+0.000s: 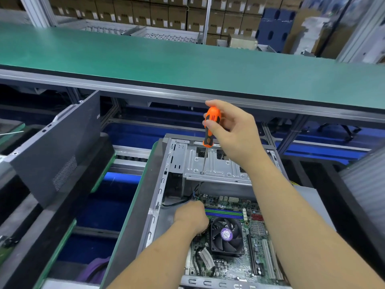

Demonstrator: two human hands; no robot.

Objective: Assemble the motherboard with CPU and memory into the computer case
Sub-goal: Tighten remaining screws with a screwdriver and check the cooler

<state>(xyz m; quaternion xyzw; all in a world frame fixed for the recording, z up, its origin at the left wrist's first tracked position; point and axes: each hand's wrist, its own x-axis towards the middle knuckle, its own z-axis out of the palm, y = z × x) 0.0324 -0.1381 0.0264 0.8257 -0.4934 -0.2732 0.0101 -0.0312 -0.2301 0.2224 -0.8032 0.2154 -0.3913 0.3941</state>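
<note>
An open grey computer case [158,184] lies in front of me with the green motherboard [258,253] inside it. The board carries a black CPU fan [227,234] with a purple label and blue and green memory slots [224,212]. My right hand [235,132] grips an orange and black screwdriver [210,126], held upright. Its shaft passes through a hole in the silver drive cage [216,163] down toward the board's far left corner. My left hand [190,215] rests at that corner with fingers curled at the shaft's tip; what they pinch is hidden.
A dark grey side panel [60,147] leans upright to the left of the case. A green-topped shelf [187,61] runs across above the work area. Stacked cardboard boxes [166,15] fill the background. Blue conveyor surface [110,205] shows left of the case.
</note>
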